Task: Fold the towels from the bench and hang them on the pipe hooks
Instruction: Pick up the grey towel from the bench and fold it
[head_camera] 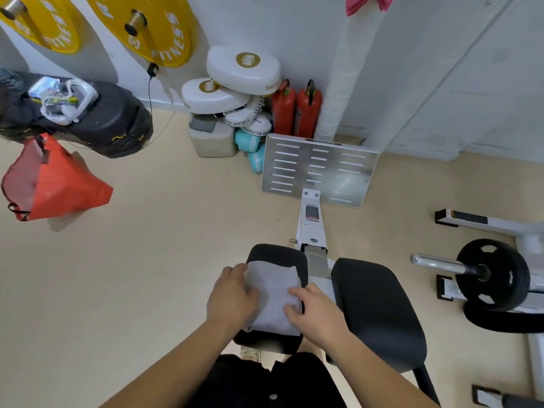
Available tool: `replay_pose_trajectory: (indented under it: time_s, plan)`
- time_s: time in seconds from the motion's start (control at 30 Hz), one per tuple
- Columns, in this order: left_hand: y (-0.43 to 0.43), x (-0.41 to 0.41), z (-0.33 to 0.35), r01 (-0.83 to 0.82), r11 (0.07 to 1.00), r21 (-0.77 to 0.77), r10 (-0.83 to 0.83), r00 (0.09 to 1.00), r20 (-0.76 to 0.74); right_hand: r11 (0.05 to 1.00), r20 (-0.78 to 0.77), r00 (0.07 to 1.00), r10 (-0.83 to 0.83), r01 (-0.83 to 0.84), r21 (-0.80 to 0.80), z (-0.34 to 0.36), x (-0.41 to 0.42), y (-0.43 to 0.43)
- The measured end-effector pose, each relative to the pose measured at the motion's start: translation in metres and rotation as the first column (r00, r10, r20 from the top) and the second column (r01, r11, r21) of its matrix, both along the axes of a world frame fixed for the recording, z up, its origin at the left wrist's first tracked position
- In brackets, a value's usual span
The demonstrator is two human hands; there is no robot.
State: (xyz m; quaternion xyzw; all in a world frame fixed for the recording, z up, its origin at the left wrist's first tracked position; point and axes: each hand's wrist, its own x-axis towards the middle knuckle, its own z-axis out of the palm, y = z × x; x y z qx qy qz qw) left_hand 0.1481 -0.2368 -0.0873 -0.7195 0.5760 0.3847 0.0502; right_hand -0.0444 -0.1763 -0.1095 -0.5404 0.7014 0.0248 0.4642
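I see the light grey folded cloth towel [273,293] lying on the small black padded bench seat [276,254], with both hands at its sides. My left hand [232,295] rests on the towel's left edge with the fingers fairly straight, pressing and not gripping. My right hand [315,313] sits at the right edge with its fingers bent. I cannot tell whether they pinch the fabric or only bear down on it. Hazard one: the towel covers nearly the full width of this narrow seat, and its near edge reaches the seat's front. A sideways push during smoothing could slide it off onto the beige floor [147,260]. Hazard two: the folded layers appear loose, so lifting by one edge only would probably let the fold drop open. Support both sides on pickup. Hazard three: the white wrapped vertical pipe [344,69] stands well apart, against the wall beyond the slotted metal footplate [318,169]. The hooks themselves are not visible. A pink cloth [362,2] shows at the pipe's top, so hanging space there may be limited.
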Motion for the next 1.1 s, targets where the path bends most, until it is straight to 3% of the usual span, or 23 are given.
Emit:
replay_pose_trajectory:
  time_s: [0.03, 0.13, 0.23, 0.33, 0.4, 0.6, 0.77, 0.87, 0.97, 1.1]
  plan:
    - [0.001, 0.007, -0.001, -0.058, 0.997, 0.042, 0.058, 0.998, 0.006, 1.000, -0.027, 1.000, 0.003, -0.003, -0.013, -0.001, 0.002, 0.000]
    - [0.009, 0.012, -0.002, -0.214, 0.946, 0.244, 0.259, 0.951, -0.168, 0.997, -0.119, 0.991, 0.064, -0.068, -0.034, -0.003, 0.008, 0.006]
    - [0.016, 0.012, -0.006, -0.227, 0.943, 0.244, 0.287, 0.925, -0.249, 0.966, -0.244, 0.960, 0.134, -0.181, -0.182, -0.003, 0.011, 0.007]
    - [0.017, 0.012, -0.007, -0.232, 0.941, 0.248, 0.301, 0.907, -0.293, 0.932, -0.155, 0.940, 0.304, -0.327, -0.158, -0.003, 0.013, -0.003]
    - [0.017, 0.012, -0.005, -0.205, 0.957, 0.205, 0.260, 0.919, -0.297, 0.939, -0.071, 0.942, 0.327, -0.332, -0.088, -0.002, 0.014, -0.008]
    - [0.012, -0.005, 0.010, -0.007, 0.999, 0.048, 0.021, 0.951, -0.307, 0.970, -0.080, 0.972, 0.219, -0.226, -0.093, -0.005, 0.021, -0.002]
    - [0.013, -0.032, 0.010, 0.204, 0.979, -0.002, -0.202, 0.967, -0.155, 0.995, 0.018, 1.000, 0.021, -0.019, -0.102, 0.000, 0.013, 0.014]
    - [0.014, -0.045, 0.011, 0.269, 0.962, -0.040, -0.271, 0.941, -0.202, 0.985, 0.163, 0.978, -0.132, 0.148, -0.087, 0.012, 0.001, 0.021]
    - [0.019, -0.047, 0.002, 0.295, 0.955, 0.034, -0.273, 0.916, -0.294, 0.972, 0.237, 0.945, -0.226, 0.236, -0.014, 0.016, -0.013, 0.022]
    - [0.031, -0.047, -0.009, 0.278, 0.961, 0.008, -0.276, 0.958, -0.078, 0.974, 0.256, 0.941, -0.220, 0.197, 0.111, 0.015, -0.021, 0.025]
